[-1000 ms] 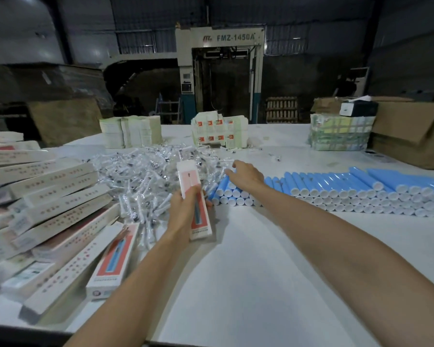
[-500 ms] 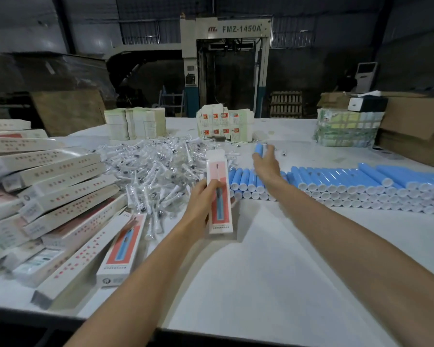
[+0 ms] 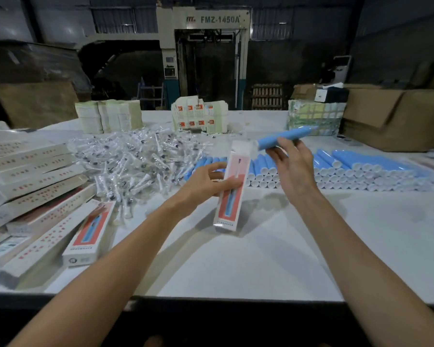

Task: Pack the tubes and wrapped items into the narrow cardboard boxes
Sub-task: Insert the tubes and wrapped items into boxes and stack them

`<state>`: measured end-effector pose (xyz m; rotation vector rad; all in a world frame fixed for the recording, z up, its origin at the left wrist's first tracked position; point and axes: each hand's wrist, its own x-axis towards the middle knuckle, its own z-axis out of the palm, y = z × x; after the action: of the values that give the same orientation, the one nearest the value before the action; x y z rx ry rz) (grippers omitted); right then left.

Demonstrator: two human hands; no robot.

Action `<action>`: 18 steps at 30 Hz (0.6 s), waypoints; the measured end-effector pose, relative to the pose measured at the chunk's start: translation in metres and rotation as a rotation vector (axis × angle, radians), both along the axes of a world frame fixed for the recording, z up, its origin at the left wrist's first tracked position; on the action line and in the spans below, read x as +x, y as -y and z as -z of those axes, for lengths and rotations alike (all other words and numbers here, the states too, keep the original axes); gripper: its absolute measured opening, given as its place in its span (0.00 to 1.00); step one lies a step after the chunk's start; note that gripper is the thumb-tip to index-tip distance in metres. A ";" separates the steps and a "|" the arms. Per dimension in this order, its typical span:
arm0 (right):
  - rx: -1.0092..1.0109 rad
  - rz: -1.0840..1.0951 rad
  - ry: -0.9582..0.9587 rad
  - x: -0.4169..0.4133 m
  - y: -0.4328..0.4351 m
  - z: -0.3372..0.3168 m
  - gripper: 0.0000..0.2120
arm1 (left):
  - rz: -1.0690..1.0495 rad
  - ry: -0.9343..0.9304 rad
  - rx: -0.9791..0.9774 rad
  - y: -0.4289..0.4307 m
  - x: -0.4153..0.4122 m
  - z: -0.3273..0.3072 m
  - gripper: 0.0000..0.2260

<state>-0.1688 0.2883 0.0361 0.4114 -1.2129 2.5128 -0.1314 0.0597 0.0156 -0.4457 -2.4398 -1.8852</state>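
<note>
**One blue tube [image 3: 286,137] up beside the narrow box [image 3: 232,191]**

Pinches the tube now in the right hand [image 3: 291,169], raised just right of the box's open top, white cap end nearest it. Half a second ago, flat-handed on the row of tubes [image 3: 361,171] behind the box. Grips the box mid-length in the left hand [image 3: 206,181], tilted, lower end close over the table [image 3: 261,259], much as before. Leaves the heap of wrapped items [image 3: 135,161] lying left of the box.

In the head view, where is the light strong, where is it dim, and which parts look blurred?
Head view: the table is brightly lit, the hall behind dim; the box in the left hand throws a soft shadow; the blue tube in the right hand is slightly blurred; the side margins smear.
</note>
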 end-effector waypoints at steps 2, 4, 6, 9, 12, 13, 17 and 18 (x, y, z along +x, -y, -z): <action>-0.021 0.018 -0.022 -0.003 0.000 -0.008 0.13 | 0.015 -0.049 -0.029 -0.006 -0.001 0.001 0.22; 0.008 0.041 -0.026 -0.007 -0.002 -0.013 0.26 | 0.029 -0.085 -0.009 -0.009 -0.001 0.007 0.24; 0.130 0.082 -0.023 -0.011 -0.004 -0.014 0.32 | 0.038 -0.103 0.011 -0.010 -0.003 0.012 0.24; 0.380 0.154 0.023 -0.014 -0.006 -0.013 0.29 | 0.067 -0.111 0.013 -0.010 -0.003 0.014 0.20; 0.587 0.122 0.085 -0.014 -0.006 -0.013 0.20 | 0.087 -0.132 -0.018 -0.012 -0.004 0.015 0.23; 0.667 0.096 0.104 -0.014 -0.006 -0.013 0.16 | 0.089 -0.137 -0.023 -0.014 -0.003 0.016 0.25; 0.818 0.025 0.168 -0.008 0.001 -0.019 0.13 | 0.059 -0.174 -0.055 -0.015 -0.001 0.016 0.25; 0.838 0.041 0.187 -0.006 0.004 -0.022 0.17 | 0.050 -0.180 -0.059 -0.014 -0.001 0.016 0.25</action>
<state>-0.1749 0.2845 0.0578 0.3247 -2.2946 1.9211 -0.1326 0.0737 0.0001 -0.6537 -2.3928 -1.7105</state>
